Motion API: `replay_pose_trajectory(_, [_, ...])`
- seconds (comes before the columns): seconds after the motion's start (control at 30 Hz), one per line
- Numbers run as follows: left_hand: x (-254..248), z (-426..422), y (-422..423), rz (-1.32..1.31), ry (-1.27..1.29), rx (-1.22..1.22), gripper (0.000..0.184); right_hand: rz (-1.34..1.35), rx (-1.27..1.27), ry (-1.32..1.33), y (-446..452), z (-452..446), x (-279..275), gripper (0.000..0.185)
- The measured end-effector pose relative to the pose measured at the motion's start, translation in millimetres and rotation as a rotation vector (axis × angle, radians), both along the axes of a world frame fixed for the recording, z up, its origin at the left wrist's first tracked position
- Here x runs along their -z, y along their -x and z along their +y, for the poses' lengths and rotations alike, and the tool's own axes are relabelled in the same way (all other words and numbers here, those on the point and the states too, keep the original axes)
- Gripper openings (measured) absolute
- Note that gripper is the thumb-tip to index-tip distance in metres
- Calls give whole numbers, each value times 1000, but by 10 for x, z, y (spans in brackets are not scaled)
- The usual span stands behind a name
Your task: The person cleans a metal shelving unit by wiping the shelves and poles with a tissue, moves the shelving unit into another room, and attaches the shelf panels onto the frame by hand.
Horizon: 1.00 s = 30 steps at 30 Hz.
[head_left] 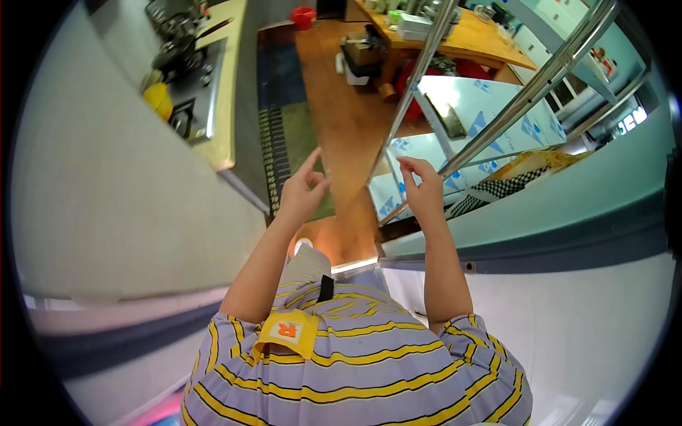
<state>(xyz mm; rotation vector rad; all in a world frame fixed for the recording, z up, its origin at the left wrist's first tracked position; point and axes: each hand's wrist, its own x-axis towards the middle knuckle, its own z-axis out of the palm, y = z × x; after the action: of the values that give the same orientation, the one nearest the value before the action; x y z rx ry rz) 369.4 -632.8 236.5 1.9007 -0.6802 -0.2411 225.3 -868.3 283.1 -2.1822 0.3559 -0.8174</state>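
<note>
"Where's the left hand (303,193) hovering?"
"Above the long blue-and-olive mat (293,129), fingers parted."
"The right hand (424,189)?"
"It's hovering near the shiny silver-poled metal rack (501,119), fingers curved, slightly apart."

floor (344,128): reddish-brown | mat (293,119): dark blue and green, beside cream-topped counter (229,106) | table (490,44): wooden, at the far end

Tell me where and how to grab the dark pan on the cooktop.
Grip the pan by its handle, probably best coming from the aisle floor side: the long, slim handle sticks out that way, over the counter.
</note>
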Motion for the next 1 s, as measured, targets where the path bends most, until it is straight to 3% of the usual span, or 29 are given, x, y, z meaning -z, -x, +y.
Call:
replay_pose_trajectory(0.1, [9, -611, -494, -152, 79, 78, 68, -14, 170, 96, -245, -409, -157, 20])
replay_pose_trajectory(0.17, [-6, -1086, -1165, 41, 37, 348, 66, -14, 332, 253, -508, -839, -253, 21])
replay_pose_trajectory(0.2, [-45, -1244, -1342, 85, 74, 398, 54, 46, 384, 277, -619, -972, -272, 24])
replay_pose_trajectory(0.33, [-125, -1825, -2031, 121, 64, 551, 35, 168, 506, 306, -1186, -1548, -165, 35])
replay_pose_trajectory(0.47, [-459, -2366, -2392, -74, 45, 693, 30, 373, 647, 340, -1514, -1856, -55, 49])
replay_pose_trajectory(0.6, [-611, -3071, -2357, -438, 89, 961, 40, 519, 693, 348, -1466, -1873, -224, 57])
replay_pose_trajectory(0.73, [-504, -3844, -2186, -701, 185, 1175, 60, 817, 691, 108, -1369, -1848, -366, 73])
replay_pose_trajectory(0.77, [-500, -4047, -2157, -741, 195, 1227, 65, 786, 659, 84, -1345, -1934, -339, 74])
replay_pose_trajectory(0.8, [-465, -4177, -2126, -745, 191, 1257, 73, 748, 635, 60, -1344, -1974, -308, 74])
replay_pose_trajectory(0.9, [-324, -4478, -2098, -784, 227, 1372, 72, 676, 624, 29, -1313, -1987, -293, 72])
replay_pose_trajectory(0.93, [-528, -4484, -2090, -645, 74, 1499, 68, 645, 615, 40, -1299, -1986, -289, 71])
replay_pose_trajectory(1.0, [-540, -4605, -2099, -583, 22, 1592, 70, 573, 605, 59, -1274, -1995, -297, 67])
